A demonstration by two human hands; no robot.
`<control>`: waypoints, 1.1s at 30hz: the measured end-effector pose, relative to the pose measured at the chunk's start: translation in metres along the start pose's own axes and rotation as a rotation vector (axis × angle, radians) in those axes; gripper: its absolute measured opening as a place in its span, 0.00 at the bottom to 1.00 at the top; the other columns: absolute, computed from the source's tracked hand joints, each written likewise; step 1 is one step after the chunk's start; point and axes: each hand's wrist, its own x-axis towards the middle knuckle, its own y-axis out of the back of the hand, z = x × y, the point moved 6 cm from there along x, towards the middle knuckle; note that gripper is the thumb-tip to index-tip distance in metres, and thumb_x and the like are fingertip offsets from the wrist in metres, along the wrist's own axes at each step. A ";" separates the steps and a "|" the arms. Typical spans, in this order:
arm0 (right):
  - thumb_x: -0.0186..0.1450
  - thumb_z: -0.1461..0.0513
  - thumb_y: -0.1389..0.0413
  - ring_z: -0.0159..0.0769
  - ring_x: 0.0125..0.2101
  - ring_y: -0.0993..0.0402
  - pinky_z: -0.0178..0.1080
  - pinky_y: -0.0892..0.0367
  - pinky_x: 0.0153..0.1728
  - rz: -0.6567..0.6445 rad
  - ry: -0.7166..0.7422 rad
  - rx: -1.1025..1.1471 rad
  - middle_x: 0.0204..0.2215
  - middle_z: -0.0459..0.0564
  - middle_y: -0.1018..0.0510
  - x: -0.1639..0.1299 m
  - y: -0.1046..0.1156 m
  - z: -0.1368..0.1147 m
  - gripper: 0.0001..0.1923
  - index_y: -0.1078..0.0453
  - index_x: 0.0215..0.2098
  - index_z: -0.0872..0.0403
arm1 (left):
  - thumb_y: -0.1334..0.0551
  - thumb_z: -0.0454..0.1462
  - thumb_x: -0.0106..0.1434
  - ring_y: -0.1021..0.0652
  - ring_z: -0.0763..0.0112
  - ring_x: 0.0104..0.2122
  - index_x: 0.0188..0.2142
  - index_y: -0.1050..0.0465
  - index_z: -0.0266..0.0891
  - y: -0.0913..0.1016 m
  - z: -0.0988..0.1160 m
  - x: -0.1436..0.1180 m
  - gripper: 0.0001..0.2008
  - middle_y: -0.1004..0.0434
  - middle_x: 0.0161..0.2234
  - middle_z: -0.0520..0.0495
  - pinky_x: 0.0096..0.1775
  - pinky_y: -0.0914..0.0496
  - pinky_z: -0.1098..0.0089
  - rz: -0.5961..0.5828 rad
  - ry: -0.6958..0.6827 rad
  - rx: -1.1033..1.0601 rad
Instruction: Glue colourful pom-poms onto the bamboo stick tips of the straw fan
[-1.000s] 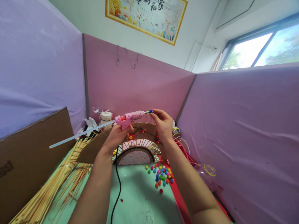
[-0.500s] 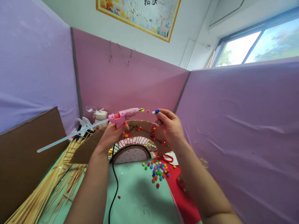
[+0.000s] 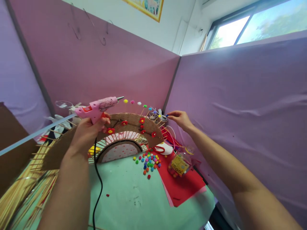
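Note:
My left hand (image 3: pixel 92 129) is closed round the handle of a pink glue gun (image 3: pixel 96 108). Its metal nozzle points right, and a long clear glue stick (image 3: pixel 38 134) juts from its back. Between the fingertips of my right hand (image 3: pixel 180 119) is a small blue pom-pom (image 3: pixel 167 115), close to the right end of a fan-shaped frame. That frame has an arched brown cardboard band (image 3: pixel 131 119) with red flowers (image 3: pixel 142 120), and thin sticks poke out beyond it. Several coloured pom-poms, such as a yellow one (image 3: pixel 125 101), tip the sticks along the top.
Loose pom-poms (image 3: pixel 150 163) lie on the green tabletop (image 3: pixel 124 191). To their right are red sheets (image 3: pixel 184 188) and a clear jar (image 3: pixel 178 164) with a yellow label. Thin wooden sticks (image 3: pixel 21 191) are bundled at left. The gun's black cord (image 3: pixel 99 182) crosses the table.
My right hand has moved right and away from the glue gun's nozzle with the blue pom-pom, towards the frame's right end. The view has swung right and down.

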 end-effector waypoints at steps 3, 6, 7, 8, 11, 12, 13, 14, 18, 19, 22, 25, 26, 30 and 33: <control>0.51 0.60 0.35 0.36 0.31 0.22 0.39 0.30 0.39 -0.056 0.013 -0.053 0.30 0.49 0.16 0.007 -0.009 0.013 0.08 0.21 0.30 0.54 | 0.31 0.40 0.54 0.31 0.80 0.20 0.34 0.25 0.37 0.000 0.002 0.001 0.11 0.25 0.27 0.53 0.25 0.34 0.76 0.026 -0.032 0.012; 0.52 0.62 0.36 0.35 0.30 0.23 0.38 0.30 0.37 -0.079 0.022 -0.090 0.30 0.49 0.16 0.010 -0.013 0.021 0.07 0.21 0.30 0.54 | 0.32 0.37 0.54 0.30 0.79 0.21 0.34 0.26 0.37 0.001 0.001 0.002 0.08 0.25 0.27 0.53 0.25 0.34 0.76 0.024 -0.047 0.020; 0.52 0.62 0.37 0.35 0.30 0.23 0.38 0.30 0.37 -0.085 0.025 -0.100 0.29 0.49 0.16 0.010 -0.014 0.022 0.07 0.21 0.30 0.54 | 0.32 0.37 0.54 0.30 0.79 0.21 0.34 0.26 0.37 0.001 0.000 0.002 0.08 0.25 0.27 0.53 0.25 0.34 0.76 0.019 -0.049 0.017; 0.52 0.62 0.37 0.35 0.30 0.23 0.38 0.30 0.37 -0.094 0.030 -0.108 0.29 0.49 0.16 0.010 -0.015 0.024 0.07 0.21 0.30 0.54 | 0.33 0.36 0.55 0.30 0.79 0.21 0.34 0.26 0.37 0.002 -0.001 0.003 0.08 0.25 0.27 0.53 0.25 0.34 0.76 0.013 -0.049 0.012; 0.52 0.61 0.36 0.36 0.30 0.23 0.37 0.30 0.35 -0.117 0.043 -0.118 0.29 0.50 0.16 0.010 -0.017 0.027 0.08 0.20 0.31 0.54 | 0.34 0.36 0.56 0.30 0.79 0.21 0.34 0.26 0.36 0.002 -0.003 0.004 0.07 0.25 0.28 0.52 0.25 0.34 0.76 -0.005 -0.060 0.018; 0.52 0.61 0.36 0.36 0.30 0.23 0.37 0.30 0.35 -0.122 0.048 -0.123 0.30 0.50 0.16 0.009 -0.017 0.027 0.08 0.20 0.31 0.55 | 0.34 0.36 0.56 0.29 0.79 0.21 0.34 0.26 0.36 0.002 -0.003 0.004 0.06 0.25 0.28 0.52 0.25 0.34 0.77 -0.003 -0.068 0.025; 0.53 0.61 0.36 0.36 0.29 0.23 0.37 0.30 0.34 -0.125 0.054 -0.132 0.30 0.51 0.16 0.009 -0.018 0.027 0.09 0.20 0.31 0.55 | 0.34 0.35 0.56 0.29 0.80 0.22 0.33 0.26 0.36 0.002 -0.002 0.004 0.06 0.25 0.28 0.51 0.25 0.34 0.77 0.003 -0.077 0.035; 0.53 0.60 0.36 0.36 0.29 0.23 0.37 0.30 0.34 -0.126 0.060 -0.145 0.30 0.51 0.16 0.009 -0.018 0.027 0.09 0.20 0.32 0.55 | 0.35 0.35 0.55 0.29 0.80 0.22 0.33 0.26 0.36 0.002 -0.001 0.003 0.05 0.25 0.28 0.51 0.25 0.34 0.77 0.010 -0.084 0.044; 0.53 0.60 0.37 0.36 0.29 0.23 0.36 0.31 0.33 -0.126 0.102 -0.199 0.29 0.51 0.16 0.010 -0.020 0.023 0.09 0.20 0.32 0.55 | 0.34 0.34 0.54 0.30 0.80 0.20 0.32 0.26 0.37 -0.001 0.002 0.002 0.05 0.25 0.27 0.52 0.23 0.35 0.77 0.022 -0.076 0.026; 0.53 0.60 0.37 0.36 0.29 0.23 0.36 0.31 0.33 -0.126 0.114 -0.208 0.29 0.51 0.16 0.010 -0.021 0.022 0.09 0.20 0.32 0.55 | 0.34 0.34 0.53 0.31 0.80 0.20 0.32 0.26 0.37 -0.001 0.002 0.002 0.05 0.25 0.27 0.52 0.23 0.35 0.77 0.019 -0.070 0.017; 0.54 0.60 0.37 0.36 0.29 0.23 0.36 0.31 0.33 -0.127 0.136 -0.228 0.29 0.50 0.16 0.009 -0.023 0.019 0.08 0.20 0.32 0.54 | 0.35 0.33 0.53 0.31 0.80 0.19 0.31 0.26 0.37 -0.003 0.003 0.001 0.05 0.25 0.26 0.52 0.23 0.35 0.77 0.012 -0.063 0.008; 0.54 0.61 0.38 0.35 0.28 0.24 0.36 0.32 0.32 -0.124 0.144 -0.245 0.28 0.50 0.16 0.008 -0.023 0.017 0.08 0.20 0.32 0.54 | 0.34 0.33 0.53 0.30 0.80 0.20 0.32 0.26 0.38 -0.002 0.002 0.002 0.05 0.24 0.27 0.52 0.24 0.34 0.76 0.008 -0.054 0.003; 0.54 0.61 0.38 0.35 0.28 0.24 0.36 0.32 0.32 -0.126 0.149 -0.252 0.29 0.50 0.16 0.008 -0.023 0.017 0.08 0.20 0.32 0.54 | 0.34 0.33 0.53 0.30 0.79 0.20 0.32 0.26 0.38 -0.001 0.001 0.002 0.06 0.24 0.27 0.52 0.24 0.34 0.76 0.009 -0.055 -0.002; 0.54 0.61 0.37 0.35 0.29 0.24 0.36 0.33 0.33 -0.126 0.185 -0.283 0.29 0.49 0.16 0.008 -0.023 0.014 0.08 0.20 0.32 0.54 | 0.34 0.33 0.54 0.30 0.80 0.19 0.33 0.25 0.38 0.000 -0.001 0.004 0.06 0.24 0.26 0.53 0.23 0.34 0.77 0.000 -0.068 -0.014; 0.54 0.61 0.37 0.35 0.28 0.25 0.35 0.34 0.32 -0.134 0.209 -0.305 0.29 0.49 0.16 0.008 -0.023 0.013 0.08 0.20 0.32 0.54 | 0.33 0.35 0.55 0.30 0.80 0.19 0.33 0.24 0.37 0.000 -0.001 0.004 0.05 0.23 0.27 0.51 0.23 0.34 0.77 -0.016 -0.086 -0.002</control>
